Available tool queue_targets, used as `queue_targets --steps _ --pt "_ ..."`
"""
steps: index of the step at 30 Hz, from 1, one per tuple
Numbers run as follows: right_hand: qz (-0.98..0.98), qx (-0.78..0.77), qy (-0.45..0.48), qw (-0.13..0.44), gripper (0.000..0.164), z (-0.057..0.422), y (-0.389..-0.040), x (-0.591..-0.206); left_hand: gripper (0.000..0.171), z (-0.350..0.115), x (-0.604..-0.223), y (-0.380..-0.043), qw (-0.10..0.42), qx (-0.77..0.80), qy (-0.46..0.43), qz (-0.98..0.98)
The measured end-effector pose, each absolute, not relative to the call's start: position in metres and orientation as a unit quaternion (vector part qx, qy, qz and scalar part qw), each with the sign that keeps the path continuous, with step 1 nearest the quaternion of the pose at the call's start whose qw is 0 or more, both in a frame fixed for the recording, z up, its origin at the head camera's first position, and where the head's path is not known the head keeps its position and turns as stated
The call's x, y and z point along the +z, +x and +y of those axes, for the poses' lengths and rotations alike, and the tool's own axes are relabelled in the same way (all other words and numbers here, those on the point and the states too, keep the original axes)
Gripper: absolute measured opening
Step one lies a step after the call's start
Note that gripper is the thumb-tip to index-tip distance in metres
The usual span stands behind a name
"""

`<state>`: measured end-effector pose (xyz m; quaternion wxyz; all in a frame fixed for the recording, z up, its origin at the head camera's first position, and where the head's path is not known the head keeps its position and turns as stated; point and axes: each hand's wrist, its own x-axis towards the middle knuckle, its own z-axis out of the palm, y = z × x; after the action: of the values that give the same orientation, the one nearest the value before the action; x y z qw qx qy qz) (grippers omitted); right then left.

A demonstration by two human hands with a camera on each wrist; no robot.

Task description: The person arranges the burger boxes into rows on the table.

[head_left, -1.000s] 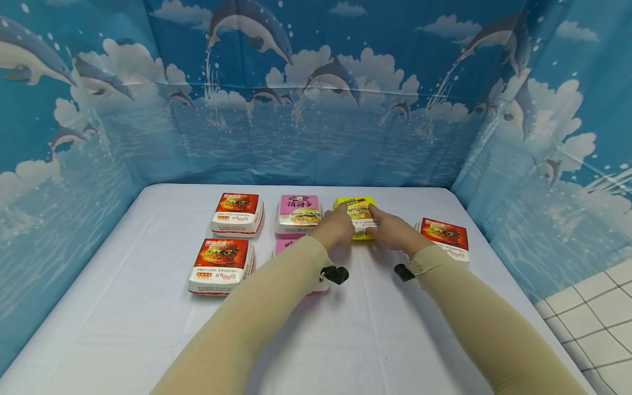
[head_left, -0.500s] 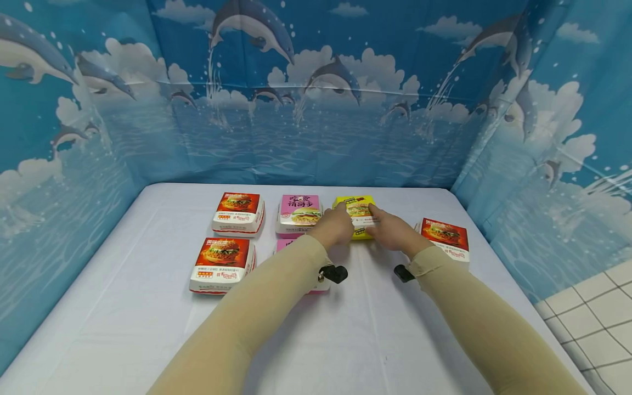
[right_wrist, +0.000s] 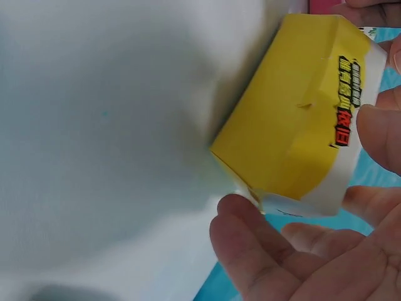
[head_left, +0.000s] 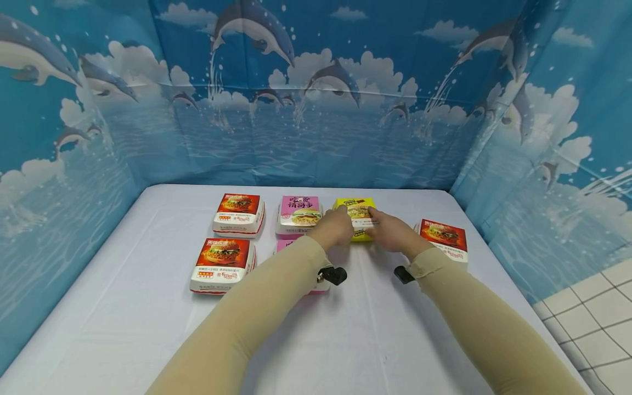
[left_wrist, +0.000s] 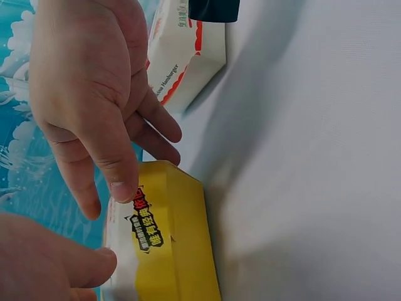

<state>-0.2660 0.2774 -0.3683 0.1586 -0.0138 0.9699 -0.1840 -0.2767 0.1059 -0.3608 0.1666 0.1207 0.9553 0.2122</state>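
A yellow-and-white burger box (head_left: 361, 219) lies at the back of the white table, between both hands. My left hand (head_left: 337, 225) grips its left side; the left thumb (left_wrist: 100, 263) is at the lid's edge, and the other left fingers are mostly hidden. On the opposite side my right hand (head_left: 393, 233) holds the box, its thumb (right_wrist: 379, 132) at the lid and its fingertips (right_wrist: 238, 210) round the end corner. Black lettering marks the yellow side. Left of it sits a pink burger box (head_left: 298, 214); a second pink one (head_left: 283, 244) is largely covered by the left forearm.
Two red-and-white burger boxes (head_left: 238, 214), one nearer (head_left: 222, 266), stand at the left. Another red-and-white box (head_left: 446, 236) is partly behind the right wrist. A dolphin-print curtain (head_left: 316, 137) encloses the table (head_left: 123, 318); tiled floor (head_left: 592, 318) shows at the right.
Both hands keep their places at the yellow burger box. Only a slight shift of the whole head view shows; the boxes stay where they were.
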Motion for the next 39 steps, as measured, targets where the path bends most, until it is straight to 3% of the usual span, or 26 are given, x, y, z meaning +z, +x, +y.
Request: queue_targets --steps 8,17,22,39 --pt "0.969 -0.194 0.007 0.154 0.084 0.281 -0.256 -0.352 0.072 0.105 -0.354 -0.267 0.131 0.215 0.135 0.958" --pt "0.973 -0.211 -0.024 0.096 0.074 0.288 -0.230 -0.321 0.070 0.118 -0.345 -0.247 0.082 0.206 0.169 0.960" --pt "0.978 -0.194 -0.009 0.071 0.072 0.313 -0.225 -0.311 0.070 0.128 -0.343 -0.232 0.079 0.220 0.196 0.952" --pt "0.977 -0.176 0.070 0.102 0.076 0.408 -0.211 -0.338 0.073 0.164 -0.348 -0.198 0.110 0.211 0.253 0.938"
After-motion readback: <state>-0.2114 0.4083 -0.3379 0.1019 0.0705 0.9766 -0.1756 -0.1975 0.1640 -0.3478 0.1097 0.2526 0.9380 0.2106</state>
